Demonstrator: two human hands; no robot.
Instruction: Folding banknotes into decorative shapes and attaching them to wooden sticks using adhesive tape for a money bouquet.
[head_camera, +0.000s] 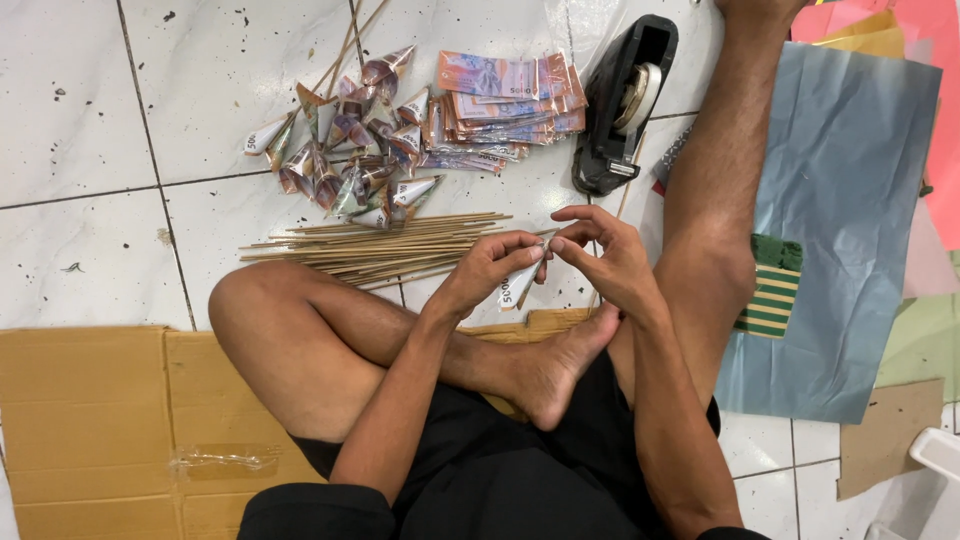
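We see our left hand (490, 270) and right hand (610, 255) meeting near the middle of the view, above our crossed legs. The left fingers are curled closed around a banknote rolled into a small cone (518, 288), its point aimed toward 7 o'clock; the right thumb and forefinger are pinched together at the cone's upper edge, the other right fingers spread loosely. Whether a strip of tape sits between the right fingertips we cannot tell.

At 9 o'clock from the hands lies a bundle of thin wooden skewers (385, 245) on the white tiled floor (80, 120). At 11 o'clock sits a pile of finished banknote cones (350, 150), and just beside it, toward 12 o'clock, a fanned stack of flat banknotes (505, 105). At 1 o'clock stands a black tape dispenser (625, 105), its cradle holding a roll of clear tape. At 3 o'clock a grey-blue sheet of paper (850, 200) lies under our right leg, with pink and yellow sheets beyond. Flattened cardboard (90, 420) lies at 8 o'clock
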